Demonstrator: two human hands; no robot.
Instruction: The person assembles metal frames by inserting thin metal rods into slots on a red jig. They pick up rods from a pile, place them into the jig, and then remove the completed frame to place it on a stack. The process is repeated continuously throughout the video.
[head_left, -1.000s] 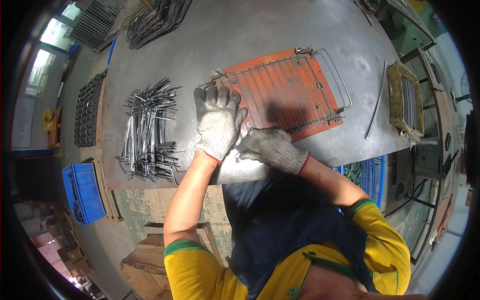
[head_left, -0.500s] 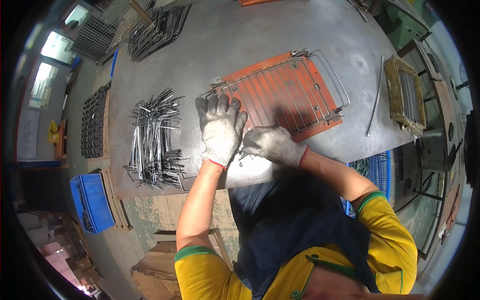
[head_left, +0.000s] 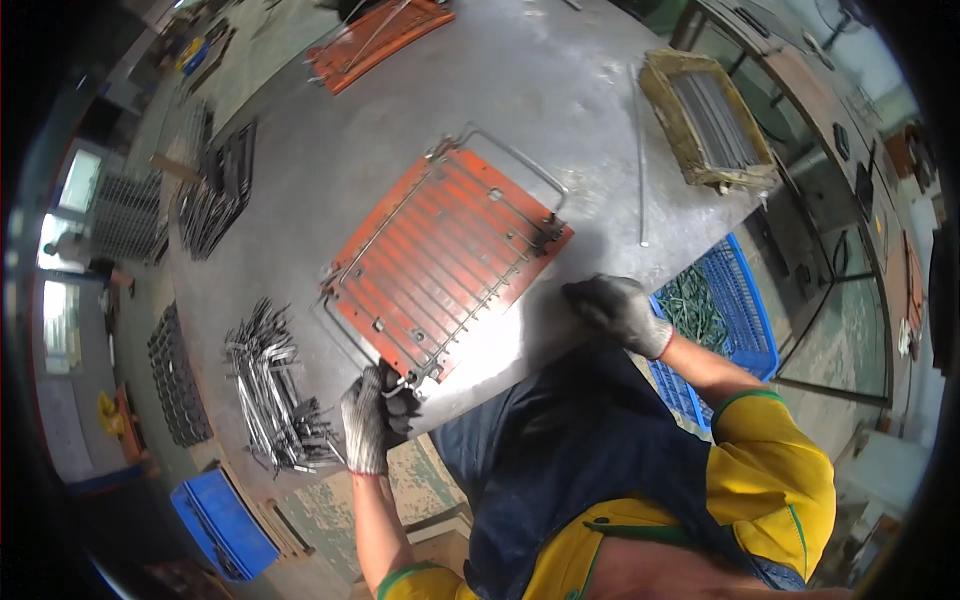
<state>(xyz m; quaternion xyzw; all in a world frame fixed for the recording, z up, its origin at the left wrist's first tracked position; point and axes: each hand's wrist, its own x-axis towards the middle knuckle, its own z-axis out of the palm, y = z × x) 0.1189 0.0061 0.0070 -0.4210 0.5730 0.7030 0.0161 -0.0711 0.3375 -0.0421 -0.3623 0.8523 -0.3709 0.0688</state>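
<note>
An orange metal jig plate [head_left: 415, 215] lies on the steel table. On it is a wire rack [head_left: 480, 190] of thin parallel rods within a bent wire frame, whose loops stick out past both ends. My left hand [head_left: 370, 418], in a grey-white glove, is at the plate's near left corner, beside a small metal clamp [head_left: 432, 377]. Its fingers are curled round something I cannot make out. My right hand [head_left: 622, 312], gloved too, is apart from the plate, over the table's near edge to the right. Its fingers are pressed together, and what they hold is hidden.
Short metal rods [head_left: 275, 400] lie piled at the left, with more bent wires [head_left: 220, 190] beyond. Another orange jig [head_left: 380, 40] sits at the far edge. A tray of rods [head_left: 710, 120] and one long rod [head_left: 640, 160] are at right. Below stands a blue crate [head_left: 740, 300].
My view has turned. My left hand has gone from lying spread at the plate's left end to closing at its near corner. My right hand has moved right, away from the left.
</note>
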